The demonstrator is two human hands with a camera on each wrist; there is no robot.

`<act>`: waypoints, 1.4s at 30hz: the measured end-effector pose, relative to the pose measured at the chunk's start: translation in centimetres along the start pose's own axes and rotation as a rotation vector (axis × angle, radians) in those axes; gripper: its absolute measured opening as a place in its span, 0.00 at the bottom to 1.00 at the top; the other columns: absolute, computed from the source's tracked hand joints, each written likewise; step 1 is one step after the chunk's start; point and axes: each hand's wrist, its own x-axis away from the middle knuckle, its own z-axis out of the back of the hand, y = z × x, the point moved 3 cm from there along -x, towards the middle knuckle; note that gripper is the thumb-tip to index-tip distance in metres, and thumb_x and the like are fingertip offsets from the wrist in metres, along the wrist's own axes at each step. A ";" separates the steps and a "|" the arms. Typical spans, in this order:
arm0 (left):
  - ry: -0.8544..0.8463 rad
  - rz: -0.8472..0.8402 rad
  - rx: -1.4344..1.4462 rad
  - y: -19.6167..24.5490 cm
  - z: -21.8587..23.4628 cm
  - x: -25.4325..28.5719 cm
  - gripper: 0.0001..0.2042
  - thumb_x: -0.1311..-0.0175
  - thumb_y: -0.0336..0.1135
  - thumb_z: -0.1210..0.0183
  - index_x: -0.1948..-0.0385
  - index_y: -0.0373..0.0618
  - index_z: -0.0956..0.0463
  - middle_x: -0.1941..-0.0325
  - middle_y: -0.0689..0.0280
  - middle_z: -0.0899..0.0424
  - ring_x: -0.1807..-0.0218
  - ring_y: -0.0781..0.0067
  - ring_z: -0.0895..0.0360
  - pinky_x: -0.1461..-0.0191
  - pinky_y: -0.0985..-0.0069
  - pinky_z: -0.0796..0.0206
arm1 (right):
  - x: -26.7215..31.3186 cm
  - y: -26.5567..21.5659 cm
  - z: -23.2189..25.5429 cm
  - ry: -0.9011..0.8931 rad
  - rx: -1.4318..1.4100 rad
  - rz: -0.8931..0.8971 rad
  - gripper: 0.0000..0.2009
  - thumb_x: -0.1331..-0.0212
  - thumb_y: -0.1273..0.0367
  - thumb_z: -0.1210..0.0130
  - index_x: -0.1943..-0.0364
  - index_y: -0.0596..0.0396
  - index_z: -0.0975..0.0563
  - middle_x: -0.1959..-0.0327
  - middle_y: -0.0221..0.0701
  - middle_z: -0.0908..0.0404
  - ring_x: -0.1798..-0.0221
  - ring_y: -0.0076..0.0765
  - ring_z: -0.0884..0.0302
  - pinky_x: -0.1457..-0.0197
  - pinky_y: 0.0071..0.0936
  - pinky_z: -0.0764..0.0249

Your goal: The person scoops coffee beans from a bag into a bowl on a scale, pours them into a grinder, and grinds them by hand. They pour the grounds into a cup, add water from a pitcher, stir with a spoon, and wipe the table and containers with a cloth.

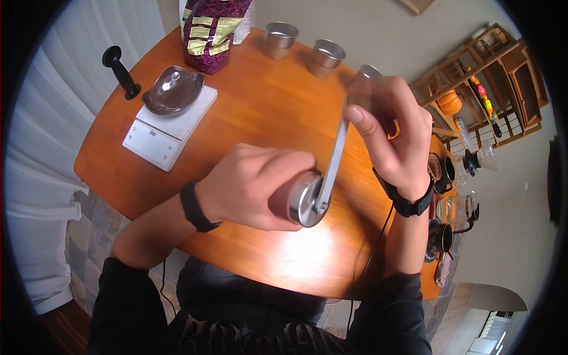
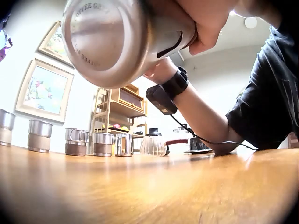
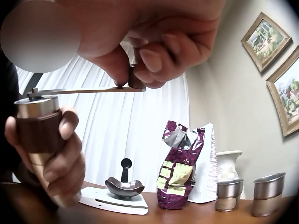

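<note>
My left hand [image 1: 248,183] is wrapped round a hand coffee grinder [image 1: 303,204], a steel cylinder with a dark brown band [image 3: 39,132]. In the left wrist view its round base [image 2: 100,39], with lettering on it, hangs above the tabletop. From the grinder's top a flat metal crank [image 1: 336,155] reaches out to the right hand. The thumb and fingers of my right hand [image 1: 393,121] pinch the dark knob [image 3: 135,78] at the crank's far end. In the right wrist view the grinder stands nearly upright, with the crank about level.
On the wooden table [image 1: 260,106], a white scale [image 1: 152,142] bears a dark glossy dish [image 1: 173,90]. A black scoop [image 1: 121,72], a purple bag [image 1: 210,32] and several metal cups [image 1: 280,40] stand farther back. Coffee ware, with a glass server [image 2: 153,144], lines the right side.
</note>
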 end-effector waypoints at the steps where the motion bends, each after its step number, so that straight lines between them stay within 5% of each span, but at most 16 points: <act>1: 0.023 0.001 0.004 0.1 0.3 -0.1 0.34 0.59 0.42 0.16 0.51 0.37 0.24 0.62 0.58 0.14 0.66 0.57 0.12 0.62 0.69 0.21 | 0.1 0.2 0.1 -0.002 0.009 -0.011 0.10 0.37 0.70 0.31 0.57 0.58 0.20 0.77 0.30 0.18 0.80 0.27 0.22 0.74 0.24 0.29; 6: 0.077 0.068 0.010 -0.9 1.2 0.0 0.35 0.57 0.41 0.17 0.48 0.38 0.26 0.63 0.62 0.14 0.66 0.67 0.12 0.62 0.76 0.22 | 0.3 0.7 0.0 -0.009 0.083 -0.057 0.10 0.37 0.69 0.31 0.58 0.57 0.21 0.76 0.31 0.16 0.78 0.32 0.18 0.74 0.26 0.27; 22: 0.273 0.384 0.094 -2.3 3.1 0.0 0.27 0.50 0.32 0.27 0.48 0.36 0.26 0.55 0.61 0.18 0.55 0.73 0.20 0.48 0.74 0.27 | 0.3 -0.6 0.3 -0.071 0.274 -0.027 0.08 0.38 0.69 0.32 0.62 0.54 0.20 0.77 0.29 0.17 0.80 0.34 0.20 0.76 0.28 0.30; 25: 0.359 0.363 0.098 -2.8 3.0 -0.2 0.25 0.48 0.36 0.23 0.50 0.38 0.24 0.63 0.62 0.12 0.59 0.74 0.13 0.53 0.75 0.22 | 0.5 -0.7 0.2 -0.068 0.277 0.004 0.07 0.40 0.70 0.32 0.63 0.53 0.20 0.77 0.29 0.17 0.80 0.35 0.21 0.77 0.29 0.30; 36: 0.469 0.664 0.558 -4.7 1.6 0.6 0.18 0.39 0.32 0.28 0.51 0.39 0.23 0.56 0.67 0.14 0.52 0.80 0.18 0.46 0.76 0.26 | 0.8 -3.1 0.5 -0.140 0.086 0.139 0.08 0.44 0.69 0.30 0.65 0.54 0.19 0.78 0.30 0.20 0.81 0.36 0.22 0.77 0.29 0.30; 42: 0.333 0.628 0.394 -5.3 1.3 0.7 0.19 0.41 0.31 0.28 0.50 0.41 0.23 0.56 0.64 0.12 0.53 0.74 0.15 0.47 0.72 0.25 | 1.1 -4.8 -0.7 -0.207 -0.116 0.227 0.16 0.45 0.60 0.26 0.65 0.58 0.17 0.79 0.30 0.20 0.81 0.33 0.22 0.77 0.26 0.31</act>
